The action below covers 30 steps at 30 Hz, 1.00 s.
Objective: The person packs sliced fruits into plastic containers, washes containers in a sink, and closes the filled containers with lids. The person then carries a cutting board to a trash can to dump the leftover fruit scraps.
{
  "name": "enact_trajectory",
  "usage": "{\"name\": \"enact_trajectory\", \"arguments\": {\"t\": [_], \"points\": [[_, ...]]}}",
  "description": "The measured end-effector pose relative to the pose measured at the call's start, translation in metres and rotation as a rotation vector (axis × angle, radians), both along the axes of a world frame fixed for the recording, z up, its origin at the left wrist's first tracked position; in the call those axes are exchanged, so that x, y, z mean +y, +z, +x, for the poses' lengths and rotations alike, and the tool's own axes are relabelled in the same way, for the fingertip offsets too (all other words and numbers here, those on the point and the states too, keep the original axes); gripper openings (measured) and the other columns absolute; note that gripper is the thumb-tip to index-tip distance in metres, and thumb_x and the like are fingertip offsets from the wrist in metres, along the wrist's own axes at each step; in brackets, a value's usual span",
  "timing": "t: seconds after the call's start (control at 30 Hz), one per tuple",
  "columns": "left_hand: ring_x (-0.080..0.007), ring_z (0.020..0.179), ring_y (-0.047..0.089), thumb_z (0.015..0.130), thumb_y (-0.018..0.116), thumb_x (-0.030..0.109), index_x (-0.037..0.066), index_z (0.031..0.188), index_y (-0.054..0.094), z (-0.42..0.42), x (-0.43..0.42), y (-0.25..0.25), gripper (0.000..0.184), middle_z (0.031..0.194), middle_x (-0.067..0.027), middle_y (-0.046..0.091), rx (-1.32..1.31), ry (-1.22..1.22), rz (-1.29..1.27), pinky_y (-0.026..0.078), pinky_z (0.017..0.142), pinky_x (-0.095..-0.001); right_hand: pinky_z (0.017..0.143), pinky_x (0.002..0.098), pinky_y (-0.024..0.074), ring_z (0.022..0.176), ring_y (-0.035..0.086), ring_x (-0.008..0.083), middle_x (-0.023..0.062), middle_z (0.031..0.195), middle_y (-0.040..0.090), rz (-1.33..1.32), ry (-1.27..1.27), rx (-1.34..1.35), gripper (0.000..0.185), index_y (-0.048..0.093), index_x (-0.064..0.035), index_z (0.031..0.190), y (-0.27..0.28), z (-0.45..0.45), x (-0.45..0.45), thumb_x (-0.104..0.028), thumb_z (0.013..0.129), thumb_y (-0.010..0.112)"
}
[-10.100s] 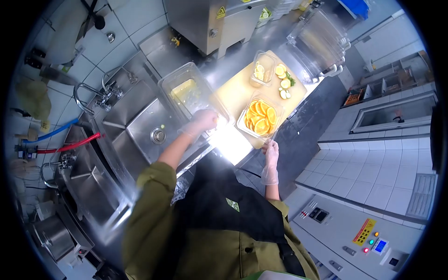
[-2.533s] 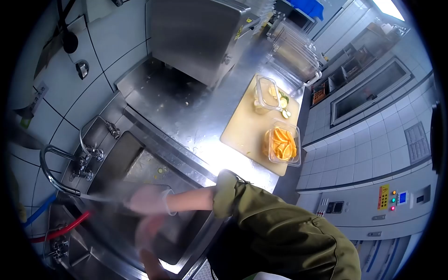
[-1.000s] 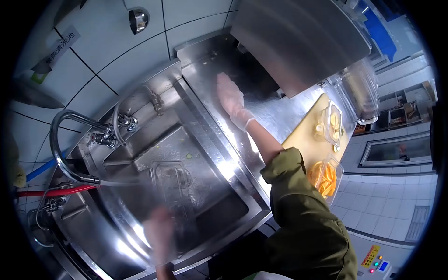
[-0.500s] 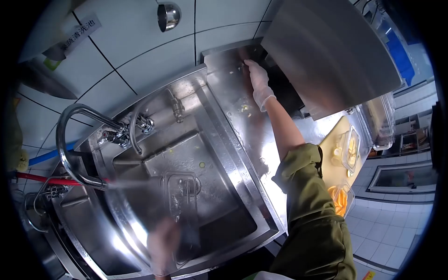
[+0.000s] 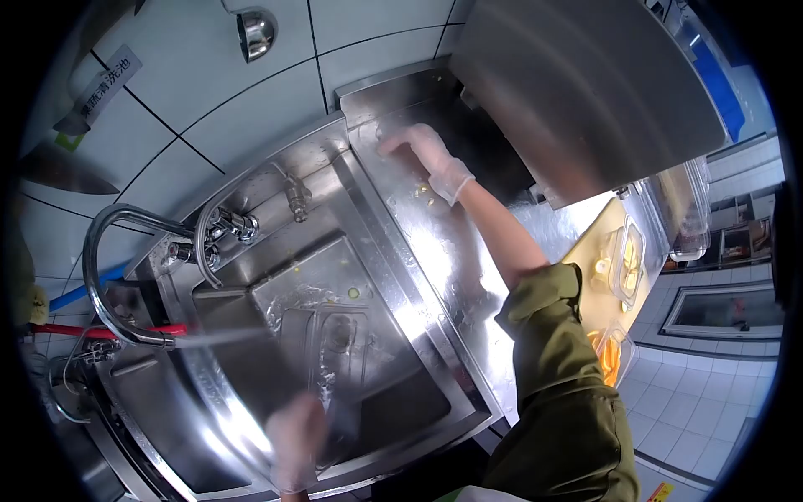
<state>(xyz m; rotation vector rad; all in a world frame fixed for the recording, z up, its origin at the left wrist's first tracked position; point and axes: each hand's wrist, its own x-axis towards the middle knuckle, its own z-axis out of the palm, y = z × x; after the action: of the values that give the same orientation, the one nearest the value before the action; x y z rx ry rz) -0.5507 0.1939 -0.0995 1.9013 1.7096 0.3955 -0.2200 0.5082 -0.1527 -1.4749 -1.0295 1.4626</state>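
Note:
My left hand (image 5: 297,437), in a clear glove and smeared by motion, is low over the sink (image 5: 431,393). It grips the near side of a clear rectangular plastic container (image 5: 341,343), whose outline is partly blurred. Water runs from the curved faucet (image 5: 155,338) toward this container. Over the steel counter (image 5: 435,243), my gloved right hand (image 5: 422,157) has its fingers stretched toward the wall side, fingertips blurred, with nothing seen in them. Small pale food scraps (image 5: 425,194) lie on the metal beside it.
A large steel panel (image 5: 585,100) stands over the counter's far side. On a yellow cutting board (image 5: 598,276) are a clear container with pale pieces (image 5: 629,266) and one with orange strips (image 5: 611,358). A knife (image 5: 71,170) and a metal ladle (image 5: 257,35) hang by the tiled wall.
My right hand has swept across the counter toward the sink, its fingers now more bent. The container has shifted slightly in the sink with my left hand. The view has turned a little.

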Motion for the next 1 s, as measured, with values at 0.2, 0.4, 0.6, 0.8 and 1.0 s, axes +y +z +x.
{"name": "enact_trajectory", "arguments": {"t": [0.2, 0.4, 0.6, 0.8, 1.0], "points": [[-0.0287, 0.049, 0.054, 0.07, 0.067, 0.008, 0.008, 0.068, 0.05, 0.002, -0.004, 0.005, 0.018, 0.054, -0.0091, 0.051, 0.078, -0.013, -0.041, 0.04, 0.047, -0.0379, 0.074, 0.0272, 0.0454, 0.076, 0.06, 0.0196, 0.0118, 0.076, 0.064, 0.034, 0.15, 0.025, 0.018, 0.064, 0.0024, 0.065, -0.005, 0.032, -0.054, -0.01, 0.069, 0.052], [-0.0296, 0.05, 0.054, 0.072, 0.067, 0.008, 0.008, 0.067, 0.048, -0.003, -0.006, 0.007, 0.02, 0.054, -0.0094, 0.05, 0.066, -0.01, -0.025, 0.04, 0.048, -0.0389, 0.089, 0.0271, 0.0406, 0.099, 0.055, 0.0173, 0.0098, 0.103, 0.061, 0.141, 0.107, -0.116, 0.027, 0.066, -0.0014, 0.095, 0.047, 0.041, -0.087, -0.016, 0.08, 0.05], [-0.0299, 0.049, 0.053, 0.072, 0.067, 0.008, 0.008, 0.067, 0.047, -0.011, -0.009, 0.011, 0.02, 0.053, -0.0094, 0.049, 0.049, -0.001, -0.007, 0.039, 0.047, -0.0388, 0.091, 0.0294, 0.0403, 0.104, 0.05, 0.02, 0.0073, 0.111, 0.054, 0.417, 0.228, -0.748, 0.034, 0.061, -0.005, 0.111, -0.017, 0.037, -0.104, -0.005, 0.077, 0.064], [-0.03, 0.051, 0.055, 0.072, 0.067, 0.009, 0.009, 0.068, 0.047, -0.02, -0.017, 0.008, 0.02, 0.054, -0.0091, 0.049, 0.075, -0.005, -0.045, 0.04, 0.047, -0.0392, 0.074, 0.0294, 0.0451, 0.081, 0.056, 0.0186, 0.0067, 0.087, 0.056, 0.49, 0.1, -0.679, 0.014, 0.064, -0.0006, 0.086, -0.043, 0.027, -0.098, 0.008, 0.076, 0.058], [-0.0304, 0.05, 0.055, 0.074, 0.066, 0.013, 0.01, 0.068, 0.047, -0.027, -0.026, 0.012, 0.02, 0.053, -0.0084, 0.05, 0.033, 0.022, -0.035, 0.04, 0.047, -0.0398, 0.074, 0.0365, 0.0448, 0.086, 0.056, 0.0324, 0.0147, 0.085, 0.058, 0.557, 0.04, -0.921, 0.014, 0.062, -0.0026, 0.08, -0.039, 0.013, -0.096, 0.007, 0.074, 0.054]]}}
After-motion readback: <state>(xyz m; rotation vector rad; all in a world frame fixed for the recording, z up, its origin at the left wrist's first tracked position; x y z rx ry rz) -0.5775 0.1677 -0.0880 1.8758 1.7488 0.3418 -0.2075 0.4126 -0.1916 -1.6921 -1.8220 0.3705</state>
